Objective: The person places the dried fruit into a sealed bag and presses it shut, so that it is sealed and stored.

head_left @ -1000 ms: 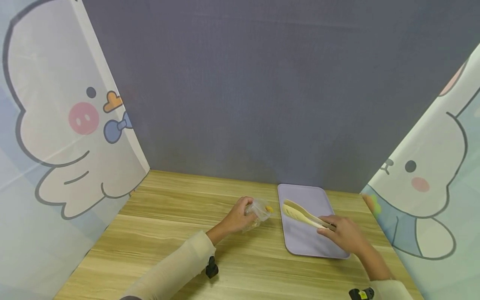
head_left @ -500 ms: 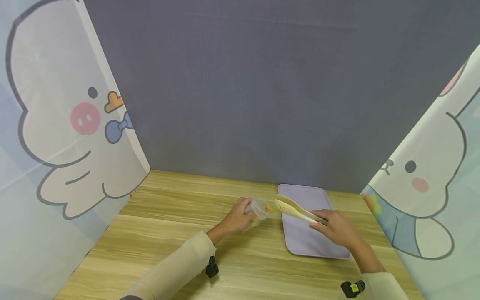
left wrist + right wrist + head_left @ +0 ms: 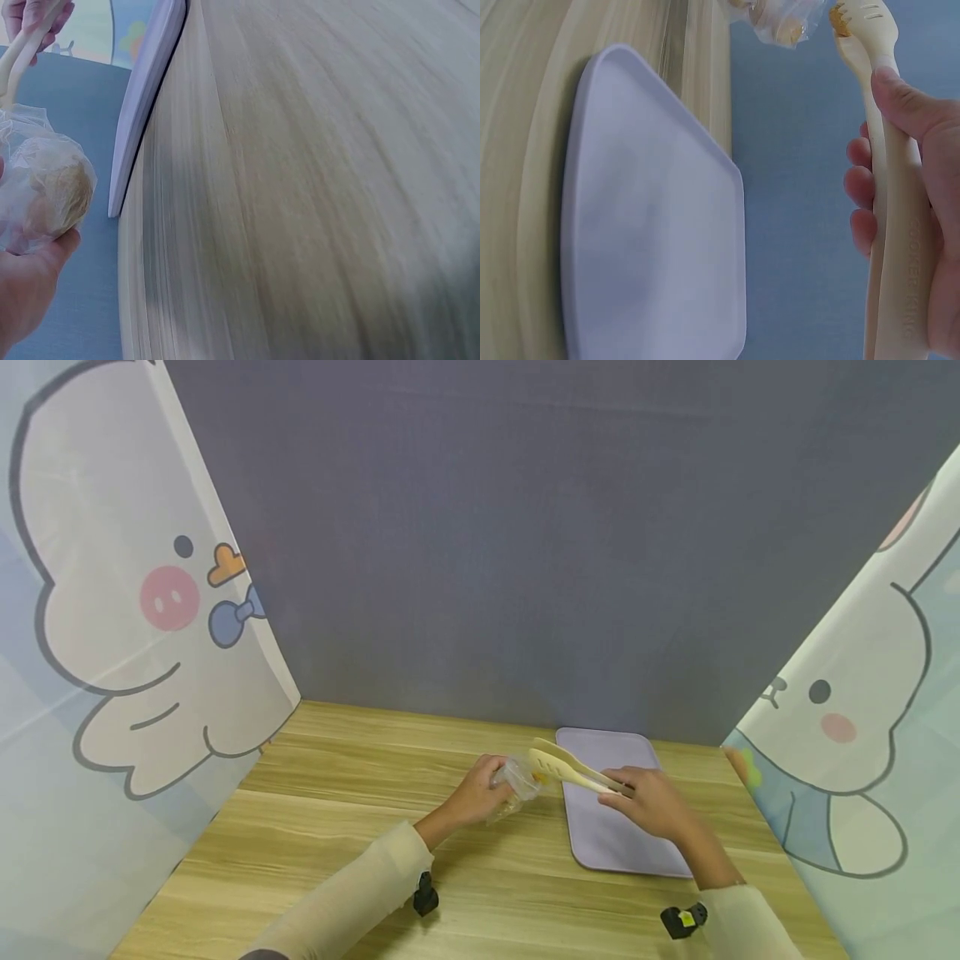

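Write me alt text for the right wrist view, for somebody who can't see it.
A right hand grips cream tongs, with a golden-brown piece at their tips. Near the tips, at the top edge, is part of a clear plastic bag. A lavender tray on a wooden table fills much of the left half.

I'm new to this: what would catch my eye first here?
Probably the big cartoon figures at both sides of the wooden table. Then the cream tongs in the right hand, something orange-brown at their tips, close to the clear bag the left hand holds. A lilac tray lies toward the right.
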### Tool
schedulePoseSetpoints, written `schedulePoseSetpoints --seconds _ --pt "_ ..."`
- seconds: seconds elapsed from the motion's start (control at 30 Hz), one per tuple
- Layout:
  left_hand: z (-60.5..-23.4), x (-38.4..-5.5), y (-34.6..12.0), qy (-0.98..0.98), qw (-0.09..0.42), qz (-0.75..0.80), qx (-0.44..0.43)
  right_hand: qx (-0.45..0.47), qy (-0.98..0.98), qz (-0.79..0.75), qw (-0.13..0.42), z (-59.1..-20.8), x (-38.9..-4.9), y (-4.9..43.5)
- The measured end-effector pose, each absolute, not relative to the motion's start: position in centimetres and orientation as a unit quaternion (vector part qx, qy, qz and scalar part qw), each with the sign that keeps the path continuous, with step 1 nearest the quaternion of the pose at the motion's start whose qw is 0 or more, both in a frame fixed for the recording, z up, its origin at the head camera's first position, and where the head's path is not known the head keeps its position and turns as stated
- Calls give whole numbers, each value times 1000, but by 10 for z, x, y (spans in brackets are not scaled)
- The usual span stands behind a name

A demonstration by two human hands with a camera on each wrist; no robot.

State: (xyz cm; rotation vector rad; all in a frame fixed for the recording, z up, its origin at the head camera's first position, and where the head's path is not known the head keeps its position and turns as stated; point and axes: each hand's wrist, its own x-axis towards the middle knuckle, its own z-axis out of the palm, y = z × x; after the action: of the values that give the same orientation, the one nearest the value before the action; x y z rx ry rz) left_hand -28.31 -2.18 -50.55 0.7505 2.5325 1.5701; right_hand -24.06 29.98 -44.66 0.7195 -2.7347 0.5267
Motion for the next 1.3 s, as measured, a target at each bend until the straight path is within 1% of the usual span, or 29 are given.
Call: schedulePoseSetpoints --seconds 0.17,0.3,0.63,0.77,1.07,1.3 --pt "-507 -284 -21 822 28 515 244 257 -938 193 129 -446 -245 291" --pt "-506 -284 -21 823 24 514 241 266 -935 193 137 -446 -247 286" --pt "-504 -284 -20 818 23 522 241 264 -933 209 128 -446 -249 279" --pt "-504 -285 -20 818 19 525 237 266 -930 218 133 -447 -249 279" --pt "-506 -286 -21 820 7 522 233 229 -940 213 138 -450 -247 286" --pt "-508 -286 -23 821 14 521 234 195 -950 209 121 -452 -240 299"
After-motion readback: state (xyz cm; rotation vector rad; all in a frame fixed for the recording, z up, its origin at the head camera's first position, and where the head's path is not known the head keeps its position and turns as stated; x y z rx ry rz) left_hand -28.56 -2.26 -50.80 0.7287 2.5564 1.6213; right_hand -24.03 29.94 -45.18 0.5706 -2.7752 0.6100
